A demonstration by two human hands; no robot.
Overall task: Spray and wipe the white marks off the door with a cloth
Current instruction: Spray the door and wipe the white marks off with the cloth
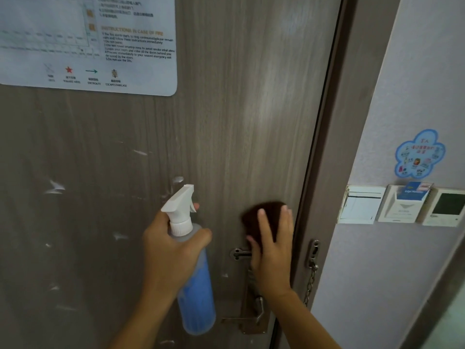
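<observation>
Brown cloth (261, 217) pressed to the grey wood-grain door (251, 109), near its latch-side edge, just above the security latch (239, 253).

Flat, straight fingers of the right hand (273, 250) press the cloth to the door, while the left hand (167, 250) grips the neck of a spray bottle (193, 268) of blue liquid, its white trigger head aimed at the door with one finger by the trigger. The door surface around the cloth, toward the frame edge, looks free of marks, so wiping seems under way there. Much is left, by my judgement: white marks (54, 186) dot the door's left half and middle, below the fire evacuation notice (88, 41), and more sit near the bottle's nozzle and low by the lever handle (256, 312).
</observation>
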